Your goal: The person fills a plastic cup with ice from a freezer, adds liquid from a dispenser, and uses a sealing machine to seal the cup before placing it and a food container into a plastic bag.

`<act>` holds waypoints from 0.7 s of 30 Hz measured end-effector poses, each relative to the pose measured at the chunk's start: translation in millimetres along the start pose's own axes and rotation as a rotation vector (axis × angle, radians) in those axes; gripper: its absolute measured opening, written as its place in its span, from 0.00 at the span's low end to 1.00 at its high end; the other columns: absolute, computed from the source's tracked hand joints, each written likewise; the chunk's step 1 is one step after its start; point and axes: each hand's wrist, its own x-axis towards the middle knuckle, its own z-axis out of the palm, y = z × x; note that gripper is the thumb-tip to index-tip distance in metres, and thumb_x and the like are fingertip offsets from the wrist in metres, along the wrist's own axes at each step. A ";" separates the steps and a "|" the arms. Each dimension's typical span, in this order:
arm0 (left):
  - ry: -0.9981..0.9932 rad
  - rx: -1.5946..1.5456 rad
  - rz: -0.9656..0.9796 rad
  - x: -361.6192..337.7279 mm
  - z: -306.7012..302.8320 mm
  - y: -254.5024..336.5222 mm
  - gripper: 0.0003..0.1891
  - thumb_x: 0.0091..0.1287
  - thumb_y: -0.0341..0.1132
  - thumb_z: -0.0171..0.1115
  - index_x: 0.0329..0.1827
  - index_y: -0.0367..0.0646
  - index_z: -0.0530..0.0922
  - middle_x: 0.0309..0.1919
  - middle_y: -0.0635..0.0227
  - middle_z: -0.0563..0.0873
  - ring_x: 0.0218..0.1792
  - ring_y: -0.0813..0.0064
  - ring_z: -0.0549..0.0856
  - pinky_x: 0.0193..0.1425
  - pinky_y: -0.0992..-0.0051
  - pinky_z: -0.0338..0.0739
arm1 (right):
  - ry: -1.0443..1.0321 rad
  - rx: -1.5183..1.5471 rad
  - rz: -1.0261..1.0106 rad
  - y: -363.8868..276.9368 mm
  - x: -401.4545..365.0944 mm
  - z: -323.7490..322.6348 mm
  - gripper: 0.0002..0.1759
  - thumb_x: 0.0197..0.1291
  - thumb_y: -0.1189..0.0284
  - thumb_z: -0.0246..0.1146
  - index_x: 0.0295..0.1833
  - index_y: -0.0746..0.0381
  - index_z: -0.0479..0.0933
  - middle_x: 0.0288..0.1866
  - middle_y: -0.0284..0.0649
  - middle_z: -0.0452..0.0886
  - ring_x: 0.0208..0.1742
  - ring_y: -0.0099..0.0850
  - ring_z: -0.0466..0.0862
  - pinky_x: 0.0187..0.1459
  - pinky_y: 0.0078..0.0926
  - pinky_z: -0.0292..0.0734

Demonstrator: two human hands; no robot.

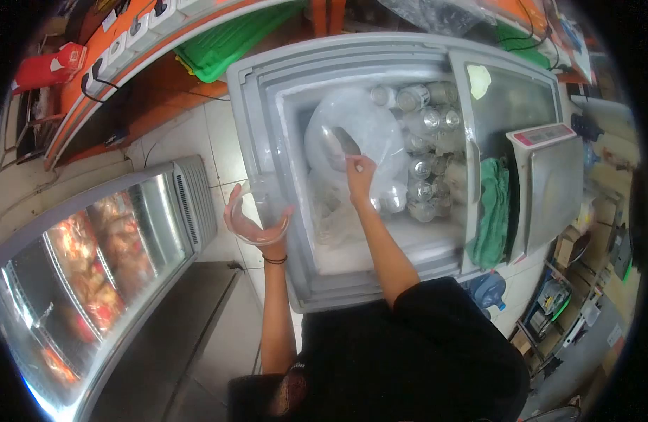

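My left hand [271, 239] is wrapped around a clear plastic container [256, 200], held by the left rim of an open chest freezer [248, 119]. My right hand [360, 181] grips a metal scoop [346, 143] inside the freezer. The scoop's blade overlaps a large round whitish tub [369, 109], frosty and pale in its middle. Several cans and bottles [424, 167] stand upright to the right of the tub. Below it lies a crumpled clear plastic bag [331, 221].
A green cloth [490, 214] and a scale [552, 190] rest over the freezer's right side, near its glass lid [514, 95]. At left stands a lit display case [92, 281] with packed goods. A blue water jug [484, 290] is on the floor.
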 end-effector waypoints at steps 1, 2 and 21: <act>0.010 -0.007 -0.010 -0.9 1.3 0.0 0.59 0.38 0.49 0.83 0.69 0.40 0.51 0.59 0.54 0.73 0.56 0.59 0.76 0.65 0.62 0.69 | 0.006 0.007 0.001 2.4 2.3 2.3 0.13 0.50 0.78 0.68 0.43 0.62 0.75 0.53 0.50 0.68 0.56 0.47 0.71 0.54 0.36 0.70; 0.021 -0.014 -0.021 -0.9 2.2 1.1 0.58 0.38 0.51 0.82 0.68 0.40 0.52 0.58 0.54 0.74 0.56 0.59 0.75 0.65 0.62 0.69 | 0.100 -0.055 0.058 3.9 3.9 4.8 0.13 0.51 0.74 0.69 0.42 0.63 0.75 0.53 0.52 0.71 0.55 0.49 0.73 0.54 0.37 0.72; -0.002 0.098 -0.045 0.1 0.2 10.7 0.50 0.40 0.53 0.81 0.62 0.39 0.64 0.57 0.59 0.76 0.56 0.62 0.75 0.61 0.66 0.70 | 0.512 0.579 0.487 -59.9 42.1 -3.6 0.36 0.57 0.89 0.45 0.70 0.48 0.54 0.71 0.51 0.52 0.56 0.60 0.74 0.38 0.51 0.88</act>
